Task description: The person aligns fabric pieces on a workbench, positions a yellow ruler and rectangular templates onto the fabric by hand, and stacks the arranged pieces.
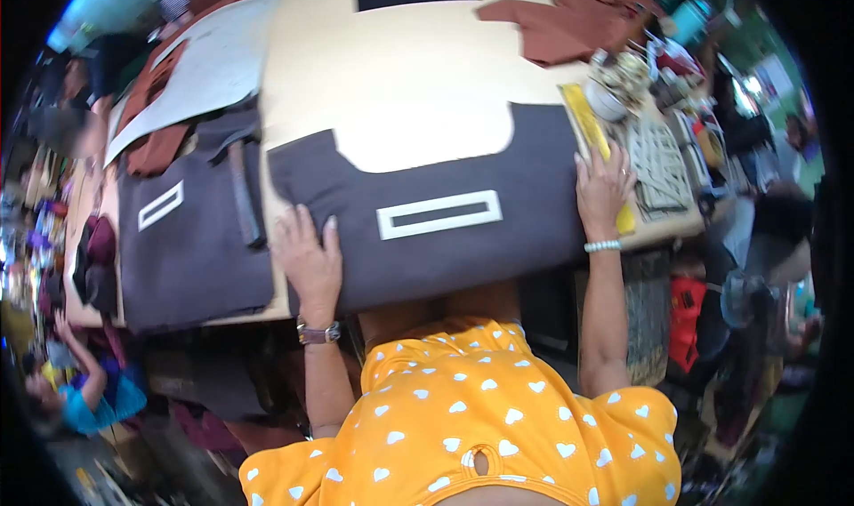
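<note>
Beyond the hands stretches a wide, pale tan worktop [400,70]. At its far right corner sits a clutter of small tools and bowls [636,84]. Right of the hands, past the worktop's edge, the room shows green walls [752,48] in bright daylight. Left of the hands the floor is crowded with coloured goods [40,239], blurred.

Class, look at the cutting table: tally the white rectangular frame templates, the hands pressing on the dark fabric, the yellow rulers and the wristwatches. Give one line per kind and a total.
White rectangular frame templates: 2, one on the dark fabric between the hands, one on the left pile
Hands on the fabric: 2, left hand, right hand
Yellow rulers: 1
Wristwatches: 1
Total: 6
</note>
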{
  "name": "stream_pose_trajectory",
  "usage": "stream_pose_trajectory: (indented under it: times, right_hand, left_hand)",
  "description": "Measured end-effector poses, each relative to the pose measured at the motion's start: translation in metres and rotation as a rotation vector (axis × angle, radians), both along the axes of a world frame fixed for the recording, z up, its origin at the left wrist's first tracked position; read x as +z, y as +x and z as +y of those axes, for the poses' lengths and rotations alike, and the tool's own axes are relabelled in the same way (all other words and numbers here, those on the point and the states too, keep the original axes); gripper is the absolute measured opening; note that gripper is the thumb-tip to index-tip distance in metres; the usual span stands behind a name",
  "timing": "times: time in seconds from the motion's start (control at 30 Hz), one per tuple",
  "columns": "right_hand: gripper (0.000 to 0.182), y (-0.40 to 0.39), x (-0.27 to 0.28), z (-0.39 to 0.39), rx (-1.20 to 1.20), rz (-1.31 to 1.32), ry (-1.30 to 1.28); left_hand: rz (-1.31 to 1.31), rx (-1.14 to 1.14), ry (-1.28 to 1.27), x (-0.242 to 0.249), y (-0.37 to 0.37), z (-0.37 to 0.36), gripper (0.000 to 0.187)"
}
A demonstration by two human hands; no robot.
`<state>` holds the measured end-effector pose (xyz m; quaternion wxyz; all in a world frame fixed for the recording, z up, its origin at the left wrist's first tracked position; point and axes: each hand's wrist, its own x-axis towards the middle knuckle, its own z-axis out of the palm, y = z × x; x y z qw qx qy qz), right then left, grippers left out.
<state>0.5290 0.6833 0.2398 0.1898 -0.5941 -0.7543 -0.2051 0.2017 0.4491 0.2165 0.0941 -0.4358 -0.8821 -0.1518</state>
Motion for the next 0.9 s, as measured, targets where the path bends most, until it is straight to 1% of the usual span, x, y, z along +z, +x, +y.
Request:
stream_pose_trajectory:
  times: [0.03, 0.07, 0.1, 0.13, 0.17, 0.2, 0.23, 0.27, 0.33, 0.4, 0.43, 0.47, 0.5, 0.53, 0.57, 0.6, 0.63, 0.67, 0.73, 0.83, 0.87, 0.9]
  right_hand:
    - [0.037, -0.009, -0.001, -0.006, 0.035, 0.008, -0.041]
    - [0.033, -0.016, -0.007, -0.008, 0.046, -0.004, -0.049]
    - [0.025, -0.020, -0.010, -0.008, 0.148, 0.123, -0.047]
    - [0.020, -0.026, -0.006, -0.011, 0.165, 0.174, -0.059]
    - [0.020, -0.030, -0.004, -0.010, 0.227, 0.240, -0.112]
    - [0.022, -0.036, 0.000, -0.008, 0.191, 0.336, -0.228]
    - [0.022, -0.046, 0.006, -0.010, 0.286, 0.500, -0.194]
    - [0.022, -0.051, 0.002, -0.002, 0.325, 0.520, -0.129]
    - [0.022, -0.088, 0.031, -0.012, 0.357, 0.680, -0.426]
    - [0.028, -0.133, 0.017, -0.006, 0.587, 0.893, -0.510]
    - [0.036, -0.162, 0.014, -0.010, 0.730, 0.997, -0.571]
    - [0.043, -0.190, 0.011, -0.013, 0.854, 0.993, -0.567]
    - [0.047, -0.217, 0.017, -0.023, 0.878, 1.119, -0.783]
    - [0.049, -0.243, 0.012, -0.026, 0.930, 1.172, -0.850]
    - [0.052, -0.271, 0.000, -0.025, 0.992, 1.130, -0.688]
    - [0.055, -0.294, 0.003, -0.033, 0.989, 1.135, -0.700]
    - [0.055, -0.314, 0.015, -0.044, 0.963, 1.250, -0.904]
    - [0.055, -0.337, 0.013, -0.049, 1.027, 1.251, -0.766]
    - [0.051, -0.374, 0.025, -0.067, 1.049, 1.091, -0.381]
    - [0.037, -0.413, 0.028, -0.076, 1.157, 1.070, -0.408]
    - [0.039, -0.425, 0.023, -0.077, 1.109, 1.051, -0.517]
    - [0.041, -0.432, 0.024, -0.082, 1.100, 1.005, -0.532]
  left_hand:
    - [-0.030, -0.010, 0.036, -0.002, 0.000, 0.000, 0.056]
    - [-0.053, -0.014, 0.075, -0.003, 0.001, 0.000, 0.056]
    - [-0.078, -0.050, 0.126, -0.005, 0.000, 0.000, 0.056]
    - [-0.097, -0.084, 0.181, -0.005, 0.000, -0.001, 0.055]
    - [-0.164, -0.102, 0.273, 0.004, 0.002, -0.003, 0.055]
    - [-0.227, -0.131, 0.370, 0.018, 0.004, -0.005, 0.055]
    - [-0.293, -0.114, 0.456, 0.033, 0.002, -0.010, 0.056]
    - [-0.363, -0.103, 0.544, 0.048, -0.001, -0.016, 0.056]
    - [-0.224, -0.034, 0.616, 0.069, -0.023, -0.031, 0.055]
    - [-0.093, 0.064, 0.582, 0.078, -0.064, -0.051, 0.055]
    - [-0.065, 0.097, 0.567, 0.078, -0.091, -0.060, 0.056]
    - [-0.041, 0.127, 0.549, 0.073, -0.122, -0.070, 0.056]
    - [-0.039, 0.167, 0.474, 0.070, -0.153, -0.082, 0.057]
    - [-0.035, 0.203, 0.399, 0.069, -0.184, -0.092, 0.058]
    - [0.044, 0.220, 0.349, 0.070, -0.214, -0.100, 0.061]
    - [0.122, 0.235, 0.296, 0.073, -0.243, -0.108, 0.065]
    - [0.185, 0.258, 0.253, 0.079, -0.269, -0.115, 0.066]
    - [0.249, 0.279, 0.211, 0.086, -0.293, -0.121, 0.067]
    - [0.362, 0.357, 0.152, 0.102, -0.334, -0.128, 0.069]
    - [0.315, 0.515, 0.080, 0.119, -0.373, -0.128, 0.074]
    - [0.319, 0.557, 0.044, 0.122, -0.381, -0.126, 0.075]
    - [0.315, 0.595, 0.026, 0.123, -0.391, -0.124, 0.075]
